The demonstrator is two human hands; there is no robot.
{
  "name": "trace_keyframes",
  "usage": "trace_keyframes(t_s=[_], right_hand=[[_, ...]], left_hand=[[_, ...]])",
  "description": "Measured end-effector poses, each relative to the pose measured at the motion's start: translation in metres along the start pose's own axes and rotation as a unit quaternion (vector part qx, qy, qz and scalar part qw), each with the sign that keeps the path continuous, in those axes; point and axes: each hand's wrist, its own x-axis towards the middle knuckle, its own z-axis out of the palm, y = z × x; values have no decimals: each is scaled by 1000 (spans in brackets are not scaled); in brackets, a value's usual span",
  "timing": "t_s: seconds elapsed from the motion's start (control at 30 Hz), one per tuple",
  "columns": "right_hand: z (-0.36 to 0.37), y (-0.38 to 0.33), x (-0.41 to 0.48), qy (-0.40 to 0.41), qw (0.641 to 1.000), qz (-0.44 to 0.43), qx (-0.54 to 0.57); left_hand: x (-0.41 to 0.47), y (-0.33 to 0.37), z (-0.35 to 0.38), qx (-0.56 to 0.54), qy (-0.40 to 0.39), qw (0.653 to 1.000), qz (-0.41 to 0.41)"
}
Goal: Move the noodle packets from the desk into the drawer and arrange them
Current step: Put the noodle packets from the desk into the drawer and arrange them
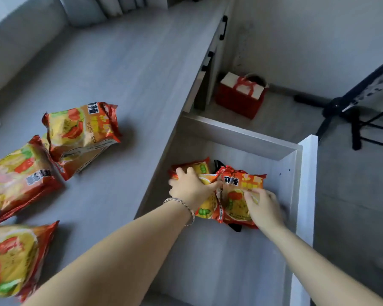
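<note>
Orange-and-yellow foil noodle packets are seen in two places. Several loose packets are left on the grey bench at the left, lying at mixed angles. At least two more are laid face up at the far end of the open white drawer, side by side and touching.

The left packet is pressed down by the left hand, whose grip is spread apart and laid flat over it, probably so that it cannot slide. The right packet is pinched near its right edge by the right hand. That grip is clamped on it with the thumb on the printed face, and the packet is probably being squared against its neighbour.

The long axis of each drawer packet is laid along the drawer's depth, with the printed heading pointed toward the far wall. Room for the rest is left nearer the person.
</note>
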Motion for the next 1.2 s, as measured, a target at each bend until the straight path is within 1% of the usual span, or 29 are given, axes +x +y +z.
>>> trace_keyframes(t_s=[0.1, 0.13, 0.17, 0.23, 0.27, 0.33, 0.37, 0.43, 0.47, 0.53, 0.6, 0.63, 0.7, 0.77, 0.8, 0.87, 0.93, 1.0, 1.13, 1.2], right_hand=[[-9, -3, -1, -19, 999, -20, -23], [-11, -6, -2, -25, 999, -31, -23], [-11, -10, -4, -31, 998, -46, -25], [-11, -23, -10, -44, 996, -75, -32], [-9, -33, -14, -51, 994, -90, -34], [-5, -59, -22, -69, 988, -133, -42], [0, -76, -28, -80, 982, -163, -48], [8, -111, -40, -97, 968, -226, -55], [12, -130, -46, -100, 959, -258, -57], [24, -173, -60, -104, 938, -327, -58], [38, -215, -75, -94, 914, -389, -65], [47, -235, -80, -83, 903, -415, -73], [71, -272, -88, -61, 880, -455, -120], [92, -293, -85, -43, 861, -467, -197], [103, -299, -82, -36, 855, -464, -228], [121, -303, -75, -14, 856, -450, -253], [130, -302, -72, 23, 867, -433, -247], [131, -305, -70, 47, 870, -423, -250], [125, -315, -70, 29, 856, -419, -299], [122, -314, -73, 32, 865, -417, -278]], left_hand=[[13, 1, 3, -59, -26, 998, -4], [13, 1, 2, -63, -28, 998, 13], [10, 0, -3, -41, -23, 998, 42], [-2, -2, -15, 26, 5, 992, 122], [-10, -5, -25, 52, 31, 985, 160], [-23, -17, -49, 73, 91, 972, 206], [-28, -27, -64, 65, 123, 968, 207], [-35, -47, -92, 11, 193, 963, 185], [-37, -57, -107, -23, 238, 955, 174], [-38, -83, -139, -73, 337, 926, 151], [-35, -112, -170, -84, 402, 907, 97], [-34, -127, -182, -82, 408, 907, 61], [-29, -165, -202, -63, 386, 920, -17], [-24, -196, -206, -26, 337, 937, -85], [-22, -209, -206, -20, 303, 946, -116], [-16, -231, -201, -38, 234, 960, -152], [-9, -245, -195, -78, 192, 966, -155], [-3, -250, -190, -97, 187, 966, -151], [2, -243, -190, -77, 190, 966, -156], [4, -239, -193, -94, 204, 960, -167]])
